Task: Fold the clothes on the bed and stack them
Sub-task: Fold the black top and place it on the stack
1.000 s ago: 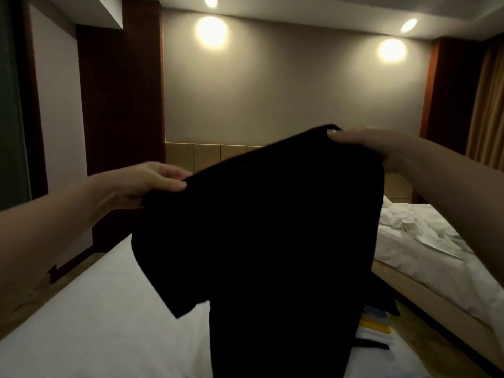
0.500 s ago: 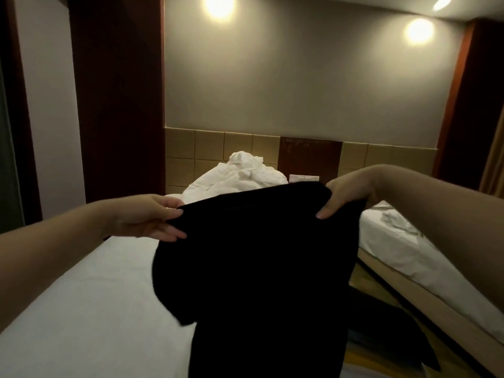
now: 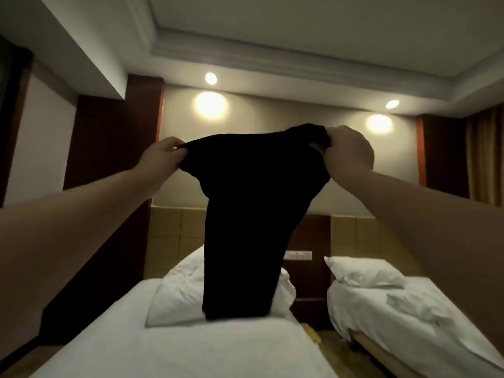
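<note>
Black cloth, a garment point(image 3: 245, 214), hangs in the air above the bed point(image 3: 191, 350), held up by its 2 top corners. The left hand point(image 3: 161, 156) pinches the left corner, with thumb and fingertips pressed together on a small fold of fabric. The right hand point(image 3: 349, 150) grips the other corner, its fingers curled tight round a bunched wad of cloth. Between the 2 hands the top edge sags a little. Below it the garment narrows and drops straight down, and its lower hem ends over the head end of the bed, in front of the pillow point(image 3: 174, 301). I cannot tell whether the hem touches the pillow or hangs clear of it. The pillow lies rumpled at the head of the bed, against the tan headboard point(image 3: 174, 230). Right of the bed, across a narrow gap, stands a 2nd bed point(image 3: 409, 331) with a 2nd pillow point(image 3: 365, 272) and creased white sheets. High on the wall above the bed a round light point(image 3: 210, 105) glows.
</note>
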`<state>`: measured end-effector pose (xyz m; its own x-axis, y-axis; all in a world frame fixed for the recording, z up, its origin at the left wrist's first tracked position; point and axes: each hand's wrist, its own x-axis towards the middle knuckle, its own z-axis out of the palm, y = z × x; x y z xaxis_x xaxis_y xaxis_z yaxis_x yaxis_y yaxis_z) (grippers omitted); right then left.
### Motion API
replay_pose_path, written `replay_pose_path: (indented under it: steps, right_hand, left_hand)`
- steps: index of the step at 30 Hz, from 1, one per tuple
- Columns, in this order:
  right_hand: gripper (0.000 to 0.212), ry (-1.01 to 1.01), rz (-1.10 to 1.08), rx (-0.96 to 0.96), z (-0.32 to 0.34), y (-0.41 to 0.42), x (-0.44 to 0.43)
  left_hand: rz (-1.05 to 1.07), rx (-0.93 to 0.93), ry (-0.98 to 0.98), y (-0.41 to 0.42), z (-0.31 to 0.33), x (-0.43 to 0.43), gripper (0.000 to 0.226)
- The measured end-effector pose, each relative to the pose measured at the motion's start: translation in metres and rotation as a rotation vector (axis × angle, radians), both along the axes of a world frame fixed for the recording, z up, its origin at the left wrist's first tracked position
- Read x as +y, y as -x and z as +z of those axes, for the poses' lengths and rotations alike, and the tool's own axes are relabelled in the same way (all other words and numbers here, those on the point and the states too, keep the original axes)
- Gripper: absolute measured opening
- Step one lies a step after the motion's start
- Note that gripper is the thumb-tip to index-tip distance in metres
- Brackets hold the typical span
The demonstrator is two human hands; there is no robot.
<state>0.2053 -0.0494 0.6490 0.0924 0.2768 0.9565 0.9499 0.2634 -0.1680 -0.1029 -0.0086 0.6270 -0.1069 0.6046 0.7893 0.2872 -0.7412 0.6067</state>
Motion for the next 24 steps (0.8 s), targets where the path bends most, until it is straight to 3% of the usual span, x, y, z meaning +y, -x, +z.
replay_pose_path:
  steps: [5,9,12,16,20,24]
  right_hand:
    - [0.016,0.3,0.247,-0.094,-0.118,-0.001,-0.045]
    - [0.019,0.647,0.145,-0.498,-0.251,-0.003,-0.103]
    - [0.021,0.858,0.121,-0.625,-0.362,-0.001,-0.141]
    - [0.018,1.087,0.185,-0.704,-0.488,0.005,-0.206]
    - [0.024,1.161,0.202,-0.719,-0.552,0.004,-0.247]
    - [0.027,1.054,0.208,-0.788,-0.553,-0.002,-0.249]
  left_hand:
    - [0.138,0.163,0.206,0.02,-0.123,-0.068,0.012]
    - [0.297,0.47,0.417,0.021,-0.263,-0.145,0.012]
    - [0.3,0.585,0.618,0.026,-0.374,-0.186,0.013]
    - [0.222,0.6,0.823,0.021,-0.496,-0.242,0.014]
    - [0.194,0.65,0.862,0.016,-0.553,-0.288,0.016]
    - [0.201,0.711,0.794,0.025,-0.559,-0.294,0.021]
